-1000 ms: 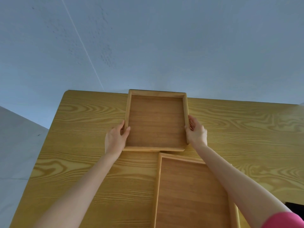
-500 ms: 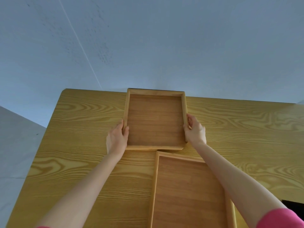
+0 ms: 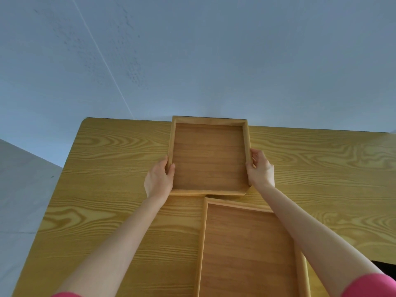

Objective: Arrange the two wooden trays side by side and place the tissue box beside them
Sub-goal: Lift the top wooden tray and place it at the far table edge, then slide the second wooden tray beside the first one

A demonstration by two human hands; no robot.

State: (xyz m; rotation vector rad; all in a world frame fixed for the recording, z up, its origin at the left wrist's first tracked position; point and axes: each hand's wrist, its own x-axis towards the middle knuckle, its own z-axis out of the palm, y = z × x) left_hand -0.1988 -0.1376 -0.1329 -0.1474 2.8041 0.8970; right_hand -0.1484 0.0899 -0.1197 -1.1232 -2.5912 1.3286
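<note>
A small square wooden tray (image 3: 209, 157) sits at the far edge of the wooden table (image 3: 107, 168), its far rim level with the table's edge. My left hand (image 3: 158, 179) grips its left rim, thumb inside the tray. My right hand (image 3: 260, 168) grips its right rim. A larger wooden tray (image 3: 248, 249) lies nearer to me, its far left corner almost touching the small tray's near rim; my right forearm crosses over its right side. No tissue box is in view.
The table's left edge runs diagonally at the left, with grey floor (image 3: 21, 189) beyond it. A pale wall (image 3: 214, 61) rises behind the far edge. A dark object (image 3: 385, 269) shows at the right edge.
Both hands have pushed the small tray slightly further away, up to the table's far edge. The grip on its two side rims is the same.
</note>
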